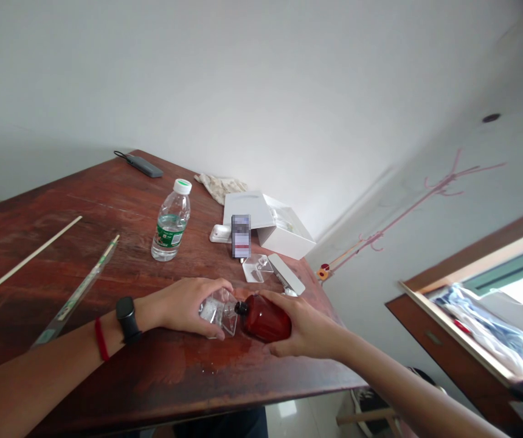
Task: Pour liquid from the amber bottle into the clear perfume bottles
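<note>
Near the front of the wooden table, my left hand (197,307) is closed around a small clear container (220,311) with flat, angled sides. My right hand (295,322) grips a dark red-brown bottle (267,317), which lies tipped over with its black neck pointing left. That neck meets the clear container's right side; whether it goes inside I cannot tell. Small wet drops show on the tabletop below both hands. Just beyond them are a clear plastic piece (256,269) and a narrow white box (286,274).
A water bottle (171,222) stands upright beyond my left hand. A phone (241,236) leans near an open white box (286,234), with a cloth (220,187) behind. Wrapped chopsticks (83,283), a thin stick (36,252) and a grey device (144,165) lie leftward.
</note>
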